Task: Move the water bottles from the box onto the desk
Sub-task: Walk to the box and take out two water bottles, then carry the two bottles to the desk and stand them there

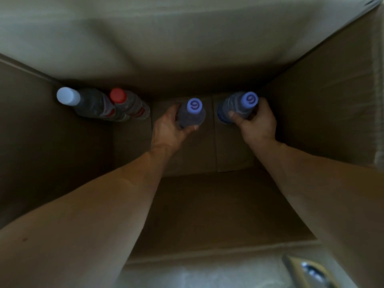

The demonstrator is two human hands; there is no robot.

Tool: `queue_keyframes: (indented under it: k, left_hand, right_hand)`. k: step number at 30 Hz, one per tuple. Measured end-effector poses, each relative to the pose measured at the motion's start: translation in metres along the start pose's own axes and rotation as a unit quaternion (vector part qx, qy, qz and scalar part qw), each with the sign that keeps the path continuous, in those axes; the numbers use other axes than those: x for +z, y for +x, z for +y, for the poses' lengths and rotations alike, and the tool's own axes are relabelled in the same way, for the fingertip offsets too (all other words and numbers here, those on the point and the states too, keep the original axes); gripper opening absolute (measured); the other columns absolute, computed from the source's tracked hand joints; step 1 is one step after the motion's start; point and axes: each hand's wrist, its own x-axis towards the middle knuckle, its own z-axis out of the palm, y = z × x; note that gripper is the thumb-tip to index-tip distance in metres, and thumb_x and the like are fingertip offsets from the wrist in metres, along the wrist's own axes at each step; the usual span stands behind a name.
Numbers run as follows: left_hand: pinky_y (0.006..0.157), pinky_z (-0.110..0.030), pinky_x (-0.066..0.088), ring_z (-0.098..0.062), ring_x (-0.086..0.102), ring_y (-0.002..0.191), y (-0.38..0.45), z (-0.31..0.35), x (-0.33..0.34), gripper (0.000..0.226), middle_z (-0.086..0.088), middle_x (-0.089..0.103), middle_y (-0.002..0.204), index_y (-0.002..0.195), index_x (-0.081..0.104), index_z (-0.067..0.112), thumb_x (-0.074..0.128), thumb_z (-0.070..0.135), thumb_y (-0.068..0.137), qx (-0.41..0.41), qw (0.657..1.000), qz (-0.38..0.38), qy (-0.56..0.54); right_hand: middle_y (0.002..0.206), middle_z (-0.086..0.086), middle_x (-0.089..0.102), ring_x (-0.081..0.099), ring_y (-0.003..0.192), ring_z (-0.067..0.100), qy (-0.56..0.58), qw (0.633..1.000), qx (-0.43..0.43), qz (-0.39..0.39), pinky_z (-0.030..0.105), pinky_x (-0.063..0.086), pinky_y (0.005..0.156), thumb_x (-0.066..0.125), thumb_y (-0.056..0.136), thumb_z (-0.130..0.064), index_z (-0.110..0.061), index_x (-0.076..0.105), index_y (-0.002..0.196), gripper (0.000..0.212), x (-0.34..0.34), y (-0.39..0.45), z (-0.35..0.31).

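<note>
Deep in the box (pixel 324 104): left hand (pixel 168 129) gripping one purple-capped bottle (pixel 192 115), right hand (pixel 256 121) gripping its twin (pixel 239 106), probably for lifting both upright. Two bottles (pixel 99 104) waiting left of these.

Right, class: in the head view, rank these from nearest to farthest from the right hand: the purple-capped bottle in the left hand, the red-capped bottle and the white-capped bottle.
Measured from the right hand:
1. Purple-capped clear plastic bottle, mid-box, gripped by the left hand.
2. Red-capped clear plastic bottle, further left.
3. White-capped clear plastic bottle, in the far left corner.
</note>
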Motion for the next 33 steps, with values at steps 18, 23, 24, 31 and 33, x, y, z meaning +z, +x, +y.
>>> queue_keyframes:
  k: [18,23,24,31,33]
  left_hand:
    - [0.089,-0.02,0.048,-0.007,0.061,0.109,-0.005,0.001,-0.01,0.073,0.01,0.064,0.122,0.129,0.055,0.022,0.092,0.017,0.066,-0.088,0.978,-0.078,-0.173]
    - [0.081,-0.024,0.053,-0.01,0.071,0.1,-0.046,0.032,-0.046,0.059,0.009,0.075,0.108,0.118,0.065,0.029,0.089,0.022,0.065,-0.132,0.942,-0.127,-0.282]
    - [0.083,-0.028,0.054,-0.012,0.072,0.1,-0.056,0.04,-0.053,0.057,0.007,0.076,0.108,0.118,0.066,0.028,0.088,0.025,0.066,-0.14,0.93,-0.141,-0.309]
    - [0.068,-0.033,0.058,-0.027,0.075,0.093,-0.119,0.115,-0.113,0.036,-0.009,0.077,0.103,0.114,0.068,0.022,0.078,0.029,0.08,-0.141,0.905,-0.152,-0.371]
    - [0.074,-0.036,0.059,-0.029,0.074,0.097,-0.131,0.14,-0.134,0.033,-0.009,0.077,0.105,0.117,0.067,0.021,0.075,0.028,0.085,-0.13,0.908,-0.146,-0.371]
  right_hand:
    - [0.132,0.0,0.061,0.057,0.124,0.018,0.097,0.988,0.08,-0.087,0.04,0.044,0.109,0.086,0.069,-0.01,-0.022,0.051,0.136,0.077,-0.012,-0.014,0.006]
    - [0.116,0.001,0.071,0.064,0.113,0.022,0.217,0.947,0.155,-0.18,0.044,0.048,0.101,0.082,0.064,-0.013,-0.022,0.065,0.115,0.054,-0.052,-0.046,-0.019]
    - [0.111,0.001,0.072,0.065,0.11,0.024,0.236,0.937,0.171,-0.192,0.044,0.048,0.099,0.08,0.068,-0.012,-0.022,0.066,0.107,0.042,-0.06,-0.052,-0.028]
    - [0.113,0.009,0.072,0.068,0.105,0.029,0.311,0.884,0.203,-0.284,0.046,0.05,0.096,0.072,0.08,-0.024,-0.018,0.064,0.121,0.042,-0.11,-0.107,-0.109]
    - [0.125,0.014,0.067,0.063,0.117,0.036,0.324,0.877,0.187,-0.3,0.056,0.045,0.105,0.076,0.074,-0.034,-0.02,0.058,0.131,0.061,-0.121,-0.122,-0.137]
